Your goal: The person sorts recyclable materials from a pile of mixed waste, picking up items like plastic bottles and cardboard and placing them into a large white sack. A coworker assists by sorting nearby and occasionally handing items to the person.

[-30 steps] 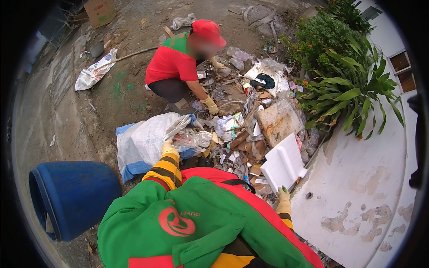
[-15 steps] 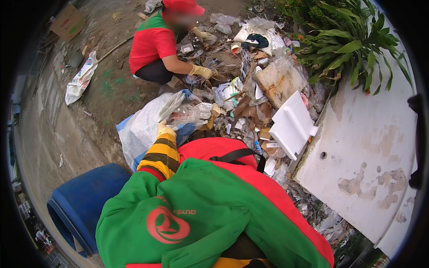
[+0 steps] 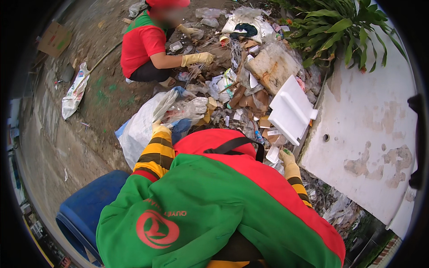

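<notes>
My left hand [image 3: 160,127], in a pale glove, is closed on the rim of a white and blue woven sack [image 3: 136,134]. The sack's mouth gapes toward the rubbish pile, and clear plastic [image 3: 178,111] shows inside. To the right, my gloved right hand [image 3: 289,161] reaches down beside a small white container [image 3: 273,154] among the litter. Its fingers are too small and partly hidden to tell whether they grip anything. Just beyond that hand, a white foam board [image 3: 292,109] leans on the pile.
A co-worker [image 3: 147,49] squats at the far left of the pile, a gloved hand [image 3: 199,59] over it. A blue barrel [image 3: 91,210] lies near left. A stained foam block [image 3: 272,67], leafy plants [image 3: 339,31] and a peeling white wall [image 3: 357,134] stand right.
My right hand has come into view beside the small white container. My left hand keeps hold of the sack. The co-worker's near gloved hand has lifted and stretched out over the pile.
</notes>
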